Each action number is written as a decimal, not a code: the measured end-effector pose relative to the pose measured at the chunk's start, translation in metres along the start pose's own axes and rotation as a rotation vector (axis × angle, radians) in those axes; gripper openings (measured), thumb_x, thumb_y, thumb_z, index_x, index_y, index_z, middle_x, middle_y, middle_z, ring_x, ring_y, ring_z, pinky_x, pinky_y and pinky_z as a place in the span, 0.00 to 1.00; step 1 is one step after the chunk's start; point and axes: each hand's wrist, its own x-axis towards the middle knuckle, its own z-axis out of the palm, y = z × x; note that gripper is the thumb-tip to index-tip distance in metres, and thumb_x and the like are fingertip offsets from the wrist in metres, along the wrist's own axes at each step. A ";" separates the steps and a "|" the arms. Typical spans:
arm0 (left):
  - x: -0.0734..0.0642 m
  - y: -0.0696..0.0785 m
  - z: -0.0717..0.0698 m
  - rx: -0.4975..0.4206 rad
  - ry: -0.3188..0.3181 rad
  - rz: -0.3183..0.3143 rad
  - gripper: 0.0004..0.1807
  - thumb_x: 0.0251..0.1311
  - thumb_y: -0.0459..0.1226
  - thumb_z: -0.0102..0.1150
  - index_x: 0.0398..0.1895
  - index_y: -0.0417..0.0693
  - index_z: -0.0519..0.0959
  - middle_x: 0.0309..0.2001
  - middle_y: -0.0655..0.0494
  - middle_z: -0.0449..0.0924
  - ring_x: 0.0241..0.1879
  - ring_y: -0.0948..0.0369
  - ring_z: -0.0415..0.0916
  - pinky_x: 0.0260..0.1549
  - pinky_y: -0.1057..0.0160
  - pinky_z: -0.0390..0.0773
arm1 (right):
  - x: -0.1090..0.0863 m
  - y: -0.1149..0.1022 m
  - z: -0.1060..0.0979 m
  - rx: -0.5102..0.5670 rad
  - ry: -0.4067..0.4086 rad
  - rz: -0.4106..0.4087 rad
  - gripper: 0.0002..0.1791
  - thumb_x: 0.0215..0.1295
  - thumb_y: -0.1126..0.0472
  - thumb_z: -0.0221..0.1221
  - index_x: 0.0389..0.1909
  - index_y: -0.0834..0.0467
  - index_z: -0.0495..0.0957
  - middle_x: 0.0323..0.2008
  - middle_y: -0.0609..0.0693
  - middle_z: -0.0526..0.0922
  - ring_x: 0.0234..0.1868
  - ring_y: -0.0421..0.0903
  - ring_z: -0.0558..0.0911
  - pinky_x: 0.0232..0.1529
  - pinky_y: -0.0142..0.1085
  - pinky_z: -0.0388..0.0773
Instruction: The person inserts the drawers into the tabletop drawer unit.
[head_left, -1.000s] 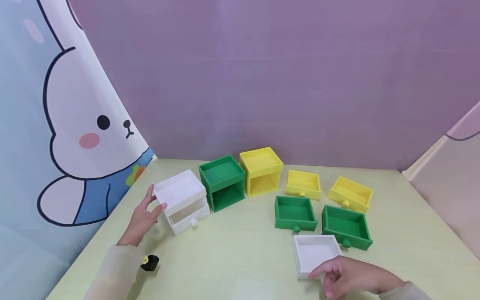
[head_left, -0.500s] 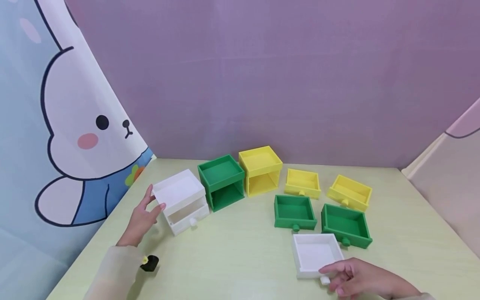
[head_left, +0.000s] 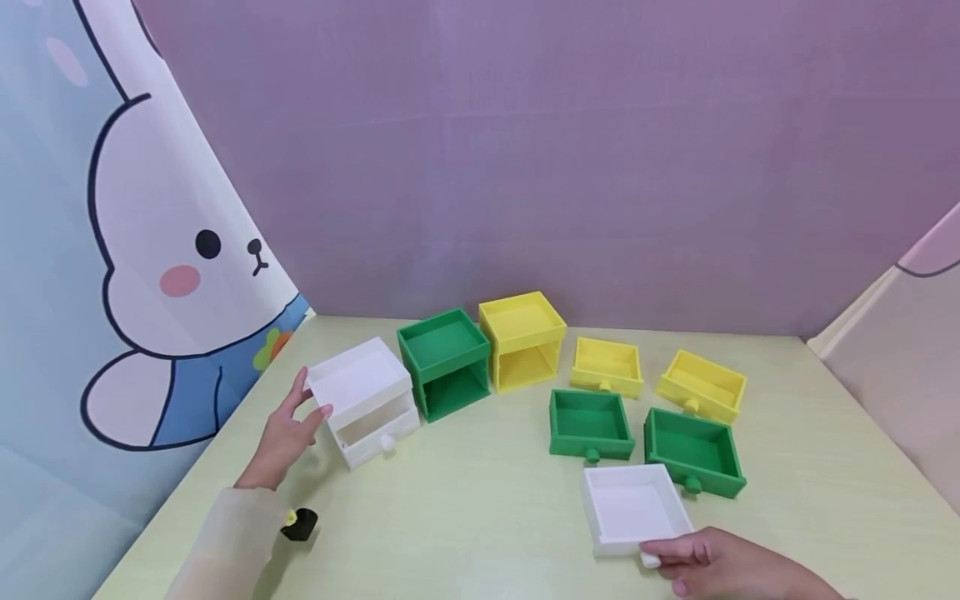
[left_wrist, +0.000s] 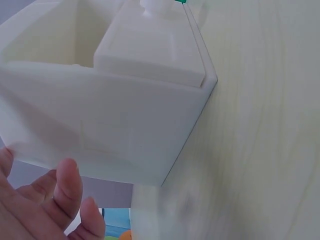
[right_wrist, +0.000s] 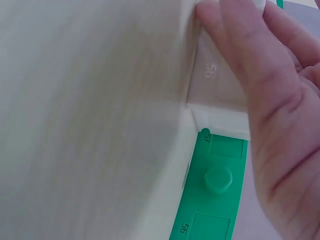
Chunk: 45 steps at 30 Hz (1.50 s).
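At the left, the small white cabinet (head_left: pixel 360 383) stands with a white drawer (head_left: pixel 382 442) in its lower slot; its upper slot is hollow. My left hand (head_left: pixel 281 442) rests at the cabinet's left side, thumb and forefinger on its upper edge. In the left wrist view, the loosely bent fingers lie beside the white wall. At the front right, another white drawer (head_left: pixel 633 504) lies on the table. My right hand (head_left: pixel 720 567) pinches it at the knob (head_left: pixel 650 561), mostly covered by fingers in the right wrist view.
A green cabinet (head_left: pixel 444 346) and a yellow cabinet (head_left: pixel 522 321), without drawers, stand right of the white one. Two yellow drawers (head_left: pixel 607 362) and two green drawers (head_left: pixel 588 421) lie behind the white drawer. A purple backdrop (head_left: pixel 525 167) rises behind the table.
My right hand shifts from the white drawer's front rim rightward, then closes at its knob. The white drawer has barely moved. My left hand stays at the white cabinet.
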 end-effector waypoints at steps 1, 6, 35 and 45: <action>0.001 0.000 0.000 0.002 -0.002 0.000 0.44 0.70 0.50 0.47 0.75 0.61 0.28 0.73 0.35 0.43 0.57 0.42 0.62 0.39 0.64 0.73 | 0.000 0.000 0.000 -0.001 0.009 0.000 0.23 0.70 0.68 0.52 0.63 0.71 0.66 0.55 0.60 0.76 0.41 0.41 0.72 0.38 0.27 0.72; 0.002 -0.002 0.000 0.003 -0.010 0.000 0.44 0.70 0.50 0.46 0.75 0.62 0.27 0.73 0.35 0.42 0.59 0.40 0.60 0.44 0.58 0.75 | 0.002 0.000 0.000 -0.133 0.110 -0.015 0.19 0.66 0.68 0.56 0.57 0.71 0.74 0.47 0.57 0.80 0.38 0.37 0.73 0.38 0.26 0.71; 0.004 -0.004 0.003 -0.015 0.001 0.006 0.43 0.71 0.49 0.45 0.75 0.63 0.27 0.73 0.34 0.42 0.48 0.44 0.67 0.49 0.52 0.73 | 0.000 -0.007 0.003 -0.010 0.604 0.019 0.05 0.62 0.67 0.60 0.36 0.63 0.82 0.29 0.44 0.83 0.29 0.39 0.80 0.33 0.33 0.80; 0.005 -0.005 0.001 -0.025 -0.011 0.005 0.45 0.70 0.51 0.46 0.75 0.63 0.26 0.73 0.33 0.41 0.50 0.43 0.68 0.49 0.50 0.73 | 0.005 -0.005 0.003 0.257 0.641 -0.051 0.06 0.65 0.68 0.59 0.36 0.56 0.83 0.34 0.43 0.84 0.36 0.40 0.85 0.40 0.33 0.81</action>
